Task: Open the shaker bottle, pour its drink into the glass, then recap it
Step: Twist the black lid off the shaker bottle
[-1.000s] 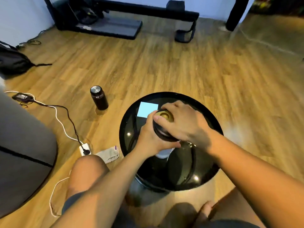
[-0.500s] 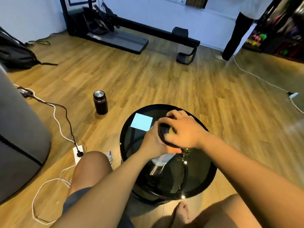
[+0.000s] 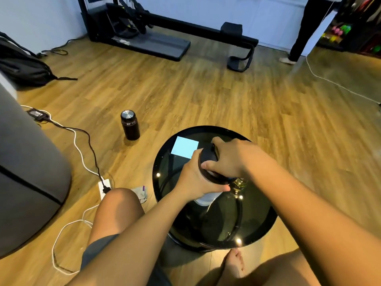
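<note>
The shaker bottle (image 3: 206, 198) stands on the round black glass table (image 3: 257, 223); only its pale lower body shows below my fingers. My left hand (image 3: 193, 178) wraps around the bottle's upper body. My right hand (image 3: 233, 157) covers and grips the black lid (image 3: 208, 156) from above. Just right of the bottle, a bit of the glass (image 3: 239, 183) with a gold-tinted rim peeks out under my right wrist; most of it is hidden.
A light blue square note (image 3: 185, 149) lies on the table's far left. A dark flask (image 3: 129, 124) stands on the wood floor to the left. Cables and a power strip (image 3: 104, 187) trail by my left knee. A person's legs (image 3: 303, 32) stand far right.
The camera has tilted up and the view widened. My right hand has turned on the lid, now covering its gold centre; my left hand keeps hold of the bottle.
</note>
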Demonstrator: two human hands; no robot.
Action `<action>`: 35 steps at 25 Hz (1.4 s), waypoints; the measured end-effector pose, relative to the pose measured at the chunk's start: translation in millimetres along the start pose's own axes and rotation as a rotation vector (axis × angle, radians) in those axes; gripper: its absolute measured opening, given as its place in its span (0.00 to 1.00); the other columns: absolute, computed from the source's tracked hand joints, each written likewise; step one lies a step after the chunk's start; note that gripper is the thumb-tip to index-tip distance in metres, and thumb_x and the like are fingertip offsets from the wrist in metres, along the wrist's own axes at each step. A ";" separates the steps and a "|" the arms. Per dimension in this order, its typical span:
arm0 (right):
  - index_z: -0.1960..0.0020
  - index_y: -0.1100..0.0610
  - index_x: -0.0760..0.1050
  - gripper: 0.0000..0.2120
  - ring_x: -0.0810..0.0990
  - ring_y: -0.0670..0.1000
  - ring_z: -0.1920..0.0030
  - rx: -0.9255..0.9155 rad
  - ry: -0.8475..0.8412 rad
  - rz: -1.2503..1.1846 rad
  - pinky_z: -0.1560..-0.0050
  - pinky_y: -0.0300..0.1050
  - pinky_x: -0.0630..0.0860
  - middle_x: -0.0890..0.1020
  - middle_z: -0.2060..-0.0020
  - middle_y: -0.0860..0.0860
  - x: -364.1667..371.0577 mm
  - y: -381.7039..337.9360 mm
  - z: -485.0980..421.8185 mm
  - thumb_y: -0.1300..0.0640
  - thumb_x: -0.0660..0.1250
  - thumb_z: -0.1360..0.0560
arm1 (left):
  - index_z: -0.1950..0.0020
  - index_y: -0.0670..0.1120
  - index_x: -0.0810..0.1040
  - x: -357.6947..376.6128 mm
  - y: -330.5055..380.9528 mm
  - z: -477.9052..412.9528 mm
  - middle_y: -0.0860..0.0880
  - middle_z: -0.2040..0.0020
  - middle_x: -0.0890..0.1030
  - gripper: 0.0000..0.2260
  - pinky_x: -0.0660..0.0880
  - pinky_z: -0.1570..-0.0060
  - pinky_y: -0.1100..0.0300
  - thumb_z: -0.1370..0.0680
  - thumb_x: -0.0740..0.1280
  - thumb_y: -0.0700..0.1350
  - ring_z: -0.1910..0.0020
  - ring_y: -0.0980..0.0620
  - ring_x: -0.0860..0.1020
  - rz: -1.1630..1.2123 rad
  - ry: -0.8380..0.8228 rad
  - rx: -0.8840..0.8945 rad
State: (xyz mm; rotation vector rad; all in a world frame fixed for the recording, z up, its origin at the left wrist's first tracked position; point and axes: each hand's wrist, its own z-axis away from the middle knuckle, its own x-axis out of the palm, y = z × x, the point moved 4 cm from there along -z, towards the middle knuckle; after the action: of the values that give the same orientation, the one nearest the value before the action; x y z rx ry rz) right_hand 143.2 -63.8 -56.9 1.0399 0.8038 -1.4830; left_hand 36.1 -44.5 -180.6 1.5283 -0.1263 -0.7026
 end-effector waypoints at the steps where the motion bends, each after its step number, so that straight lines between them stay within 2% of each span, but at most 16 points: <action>1: 0.26 0.43 0.60 0.36 0.75 0.57 0.43 -0.081 -0.063 -0.034 0.48 0.53 0.76 0.74 0.38 0.53 1.6 3.3 2.6 0.38 0.69 0.30 | 0.27 0.54 0.63 0.3 0.1 -0.8 0.54 0.37 0.79 0.50 0.77 0.39 0.56 0.43 0.85 0.56 0.37 0.55 0.78 0.008 0.007 0.011; 4: 0.34 0.36 0.63 0.40 0.68 0.54 0.37 -0.304 -0.149 -0.114 0.41 0.56 0.73 0.65 0.30 0.45 4.3 3.6 7.5 0.54 0.77 0.40 | 0.33 0.55 0.68 0.4 0.1 -0.8 0.56 0.41 0.80 0.44 0.78 0.44 0.61 0.44 0.86 0.54 0.41 0.58 0.79 0.025 0.029 0.016; 6: 0.31 0.37 0.61 0.42 0.69 0.54 0.35 -0.345 -0.139 -0.137 0.37 0.59 0.71 0.69 0.33 0.45 -1.7 4.5 2.3 0.46 0.78 0.39 | 0.33 0.54 0.69 0.6 1.5 0.5 0.59 0.42 0.79 0.44 0.76 0.46 0.67 0.45 0.85 0.57 0.41 0.60 0.79 0.031 0.020 0.021; 9: 0.21 0.41 0.52 0.44 0.71 0.60 0.31 -0.172 0.038 -0.039 0.37 0.57 0.71 0.73 0.31 0.55 -15.3 4.9 -5.8 0.23 0.56 0.31 | 0.37 0.59 0.71 0.9 3.8 0.5 0.60 0.42 0.79 0.39 0.73 0.48 0.71 0.43 0.85 0.56 0.42 0.62 0.79 0.014 0.020 0.039; 11: 0.23 0.47 0.62 0.41 0.76 0.60 0.36 0.029 0.098 0.133 0.46 0.53 0.73 0.79 0.36 0.57 -9.7 1.1 -11.2 0.24 0.42 0.26 | 0.39 0.60 0.67 -1.0 2.7 1.0 0.58 0.44 0.81 0.39 0.76 0.50 0.70 0.42 0.86 0.53 0.46 0.64 0.80 0.018 0.032 0.019; 13: 0.26 0.48 0.67 0.36 0.77 0.60 0.40 0.036 0.068 0.125 0.48 0.53 0.73 0.80 0.40 0.56 2.7 -5.6 -8.4 0.27 0.47 0.25 | 0.38 0.55 0.68 -0.7 0.8 0.3 0.57 0.47 0.83 0.39 0.79 0.50 0.67 0.42 0.87 0.51 0.48 0.63 0.81 0.036 0.016 0.016; 17: 0.34 0.38 0.72 0.28 0.59 0.59 0.28 -0.316 -0.085 0.004 0.34 0.60 0.64 0.71 0.34 0.49 1.8 -11.6 1.0 0.39 0.64 0.34 | 0.31 0.50 0.69 1.5 -0.5 -0.9 0.57 0.43 0.81 0.43 0.75 0.49 0.72 0.41 0.87 0.49 0.45 0.63 0.80 0.032 -0.023 0.050; 19: 0.40 0.39 0.75 0.27 0.53 0.58 0.23 -0.436 -0.060 0.014 0.30 0.65 0.58 0.70 0.31 0.45 1.5 -18.1 2.9 0.40 0.62 0.38 | 0.33 0.48 0.71 3.0 -1.4 -0.7 0.58 0.44 0.80 0.41 0.75 0.51 0.73 0.40 0.87 0.49 0.46 0.65 0.80 0.018 -0.028 0.043; 21: 0.32 0.40 0.70 0.30 0.54 0.58 0.22 -0.359 0.028 -0.021 0.30 0.66 0.61 0.68 0.26 0.47 0.0 -15.7 1.4 0.31 0.58 0.31 | 0.35 0.51 0.70 1.4 0.5 -0.1 0.59 0.45 0.80 0.40 0.75 0.51 0.72 0.41 0.87 0.49 0.44 0.64 0.80 0.036 -0.006 0.037; 22: 0.27 0.43 0.66 0.34 0.60 0.59 0.24 -0.224 0.080 -0.040 0.34 0.63 0.67 0.70 0.28 0.51 -4.8 -9.5 -0.3 0.27 0.52 0.27 | 0.35 0.54 0.68 0.2 1.5 0.0 0.59 0.44 0.80 0.41 0.75 0.49 0.72 0.41 0.87 0.50 0.43 0.64 0.79 0.038 0.006 0.038; 24: 0.28 0.53 0.65 0.40 0.76 0.61 0.38 0.054 0.121 0.060 0.51 0.54 0.73 0.78 0.47 0.56 -13.1 0.4 -0.9 0.26 0.41 0.25 | 0.36 0.59 0.66 -1.7 3.4 1.4 0.59 0.43 0.80 0.41 0.75 0.48 0.70 0.41 0.86 0.51 0.42 0.65 0.78 0.028 0.006 0.030; 25: 0.30 0.56 0.65 0.40 0.79 0.60 0.47 0.113 0.111 0.138 0.57 0.51 0.72 0.76 0.58 0.54 -12.0 1.0 -0.1 0.26 0.41 0.24 | 0.38 0.59 0.67 -2.1 3.8 1.7 0.59 0.44 0.80 0.39 0.75 0.47 0.68 0.41 0.86 0.52 0.43 0.64 0.79 0.020 -0.002 0.027; 27: 0.29 0.56 0.62 0.36 0.77 0.58 0.56 0.055 0.092 0.158 0.60 0.50 0.71 0.71 0.64 0.52 -9.2 -3.1 -0.9 0.29 0.49 0.23 | 0.39 0.55 0.68 -2.1 3.8 1.5 0.57 0.46 0.81 0.39 0.79 0.47 0.62 0.42 0.86 0.53 0.46 0.61 0.80 0.012 -0.009 0.026; 31: 0.24 0.43 0.56 0.42 0.74 0.58 0.41 -0.232 -0.104 0.044 0.43 0.55 0.75 0.78 0.40 0.52 -8.2 -5.1 -0.4 0.46 0.73 0.32 | 0.34 0.56 0.66 -2.7 4.6 0.6 0.60 0.44 0.79 0.43 0.76 0.45 0.67 0.42 0.87 0.51 0.43 0.65 0.78 0.018 0.003 0.027; 33: 0.22 0.39 0.51 0.51 0.60 0.58 0.24 -0.318 -0.194 -0.023 0.28 0.68 0.62 0.67 0.26 0.48 -9.3 -3.3 5.2 0.51 0.77 0.36 | 0.33 0.58 0.63 -1.3 5.5 1.1 0.63 0.43 0.77 0.45 0.73 0.45 0.71 0.41 0.87 0.49 0.41 0.66 0.77 0.034 -0.014 0.033; 35: 0.20 0.38 0.48 0.49 0.50 0.56 0.20 -0.339 -0.160 -0.174 0.25 0.69 0.54 0.60 0.21 0.47 -13.3 -1.5 5.9 0.40 0.75 0.32 | 0.30 0.57 0.60 -0.4 6.4 1.9 0.65 0.44 0.75 0.48 0.70 0.46 0.73 0.40 0.87 0.49 0.42 0.64 0.76 0.044 -0.024 0.024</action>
State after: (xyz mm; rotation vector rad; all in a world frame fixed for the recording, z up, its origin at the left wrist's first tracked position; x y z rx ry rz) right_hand 140.9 -63.7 -42.5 0.6031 1.0087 -1.4888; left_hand 37.0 -46.7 -174.3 1.5357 -0.1866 -0.6870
